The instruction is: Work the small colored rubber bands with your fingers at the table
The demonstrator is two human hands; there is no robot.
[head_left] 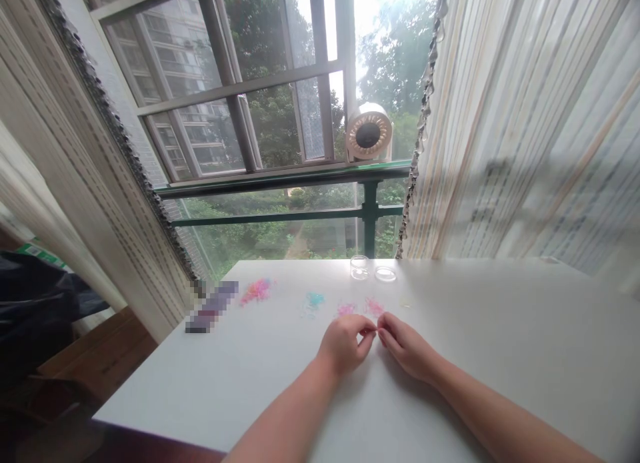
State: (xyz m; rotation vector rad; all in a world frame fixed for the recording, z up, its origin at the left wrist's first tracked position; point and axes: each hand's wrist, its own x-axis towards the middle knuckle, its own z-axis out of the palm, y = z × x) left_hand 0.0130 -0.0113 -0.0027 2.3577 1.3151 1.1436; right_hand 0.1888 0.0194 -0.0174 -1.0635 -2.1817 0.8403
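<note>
My left hand (349,343) and my right hand (404,343) meet fingertip to fingertip low over the white table. Thumb and forefinger of each are pinched together; whatever they hold is too small to make out. Just beyond them lie a small pink-purple pile (346,308) and a pink pile (374,306) of tiny pieces. Further left are a turquoise pile (315,299) and a larger mixed pink, orange and blue pile (257,290). What the pieces are, I cannot tell.
A clear round container (359,268) stands near the far edge of the white table (240,390), beside a clear round lid or dish (385,274). A pixelated dark object (213,308) lies at the left edge. A white fan (370,134) sits on the window rail.
</note>
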